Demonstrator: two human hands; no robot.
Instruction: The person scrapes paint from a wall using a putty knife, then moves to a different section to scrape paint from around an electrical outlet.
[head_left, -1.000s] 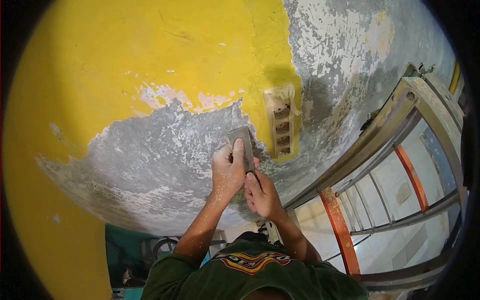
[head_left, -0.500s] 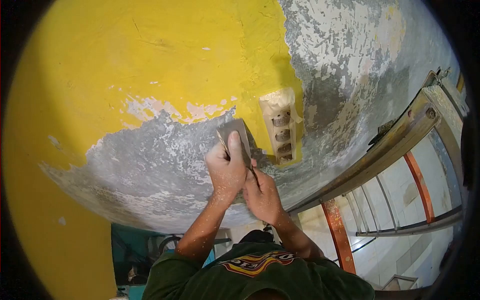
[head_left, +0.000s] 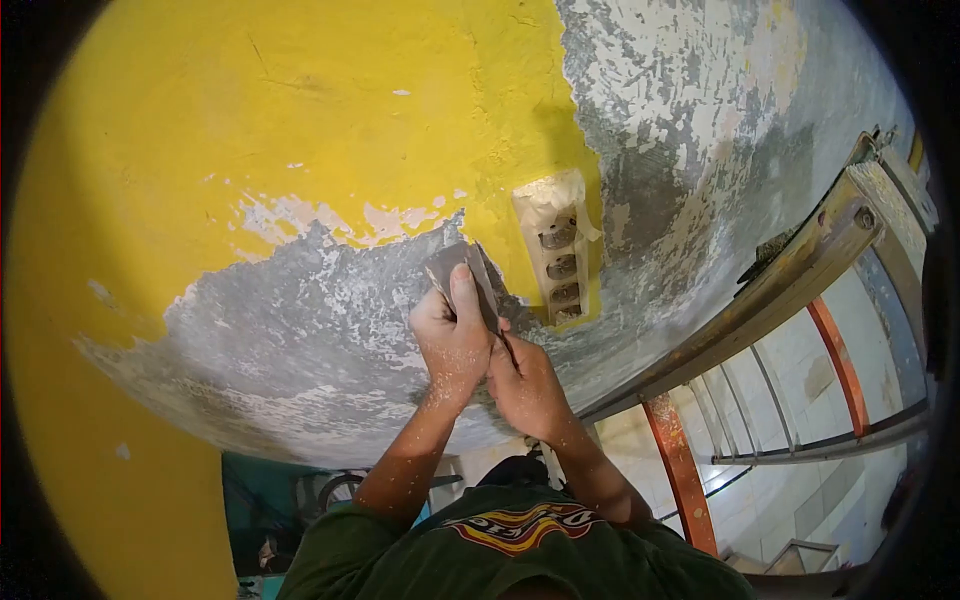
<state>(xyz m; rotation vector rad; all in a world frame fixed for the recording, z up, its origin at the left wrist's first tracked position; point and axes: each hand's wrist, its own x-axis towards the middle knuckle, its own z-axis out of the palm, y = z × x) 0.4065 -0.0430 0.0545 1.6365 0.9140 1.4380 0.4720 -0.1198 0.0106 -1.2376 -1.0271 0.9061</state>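
Note:
My left hand [head_left: 452, 340] grips a flat scraper [head_left: 463, 258], its thumb pressed along the broad blade. Just below and to the right, my right hand [head_left: 525, 385] is closed round the tool's lower end, touching my left hand. The blade lies against the wall where yellow paint [head_left: 330, 120] meets bare grey plaster [head_left: 330, 290]. Right of the blade, a socket strip [head_left: 560, 255] with several openings is set in the wall, with pale tape round it. Pale flecks cover both forearms.
A wooden beam [head_left: 740, 320] runs diagonally at the right, beside a ladder-like frame with an orange bar [head_left: 842, 368]. More scraped grey wall [head_left: 650, 190] rises at the upper right. Below lie a tiled floor [head_left: 790, 490] and dark items at lower left.
The scraper's upper edge has shifted slightly down and left in the view. Both hands keep their hold. The wall and socket strip have moved a little left as the view shifted.

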